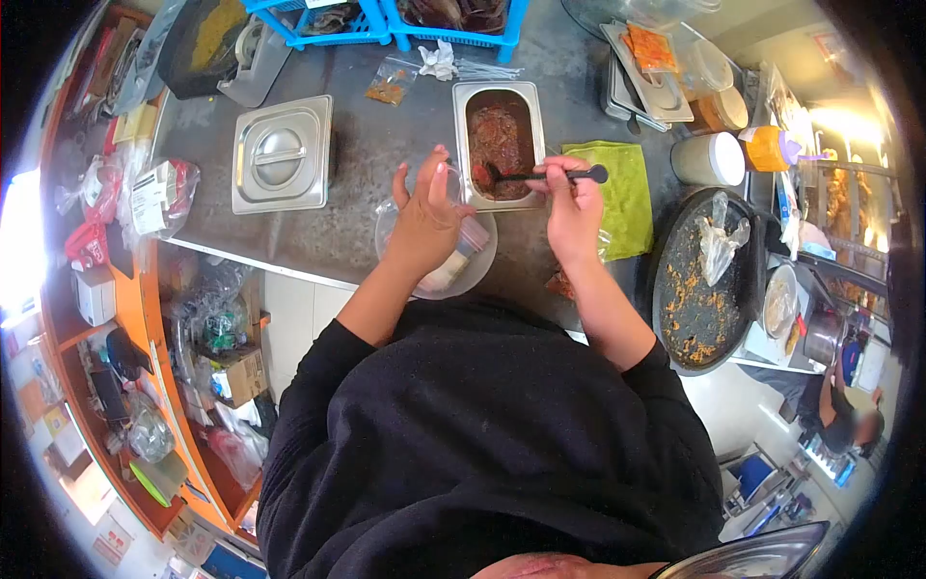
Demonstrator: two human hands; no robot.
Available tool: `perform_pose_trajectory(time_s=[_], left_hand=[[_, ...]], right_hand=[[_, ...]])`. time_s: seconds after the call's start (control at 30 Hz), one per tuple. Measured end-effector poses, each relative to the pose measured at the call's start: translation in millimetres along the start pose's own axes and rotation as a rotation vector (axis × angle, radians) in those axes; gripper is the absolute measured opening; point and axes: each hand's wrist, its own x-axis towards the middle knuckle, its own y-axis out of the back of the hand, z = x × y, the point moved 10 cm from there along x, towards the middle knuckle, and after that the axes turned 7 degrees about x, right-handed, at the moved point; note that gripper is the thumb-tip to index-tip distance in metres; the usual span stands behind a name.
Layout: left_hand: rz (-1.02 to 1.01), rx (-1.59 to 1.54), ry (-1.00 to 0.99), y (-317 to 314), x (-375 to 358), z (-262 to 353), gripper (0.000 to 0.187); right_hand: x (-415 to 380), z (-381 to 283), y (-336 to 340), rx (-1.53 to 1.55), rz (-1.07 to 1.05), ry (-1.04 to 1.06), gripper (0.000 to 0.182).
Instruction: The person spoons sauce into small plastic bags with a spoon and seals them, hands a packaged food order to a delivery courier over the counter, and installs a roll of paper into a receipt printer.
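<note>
My right hand [573,207] grips a black spoon [536,177] whose bowl rests in dark red chunky paste [497,143]. The paste fills part of a rectangular steel container [531,95]. My left hand [422,220] is left of the container, fingers raised and bent, with a thin clear plastic bag between them and the thumb; its outline is faint. Below this hand, a round translucent bowl [485,265] at the table edge holds small zip bags [471,236], partly hidden by the hand. A yellow-green cloth [617,193] lies beside my right hand.
A steel lid [282,154] lies left. Beyond stand blue baskets [453,39], crumpled tissue [439,60] and a filled small bag [391,81]. Right are a white-lidded jar [709,159] and a black oval tray [666,280] with orange crumbs. Another person [844,415] is at far right.
</note>
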Motion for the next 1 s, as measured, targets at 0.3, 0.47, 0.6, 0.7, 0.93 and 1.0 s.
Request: perform_pose_trajectory(time_s=[0.3, 0.47, 0.6, 0.7, 0.93, 1.0], left_hand=[[0.004, -0.016, 0.149, 7.1, 1.7, -12.3, 0.085], [0.034, -0.022, 0.16, 17.8, 6.7, -17.2, 0.083], [0.041, -0.029, 0.13, 19.2, 14.5, -15.5, 0.087], [0.029, -0.028, 0.118, 17.6, 24.3, -10.9, 0.091], [0.081, 0.028, 0.023, 18.3, 47.9, 13.5, 0.096], [0.122, 0.027, -0.016, 21.2, 53.1, 18.6, 0.098]], right_hand=[[-5.8, 45.5, 49.9, 0.433, 0.312, -0.226, 0.017], [-5.8, 54.9, 61.3, 0.528, 0.379, -0.398, 0.017], [5.8, 34.0, 62.8, 0.505, 0.365, -0.335, 0.018], [21.4, -5.3, 57.6, 0.451, 0.314, -0.188, 0.018], [47.0, -113.1, 17.8, 0.359, 0.072, 0.13, 0.016], [47.2, -140.8, 0.8, 0.264, 0.032, 0.227, 0.016]])
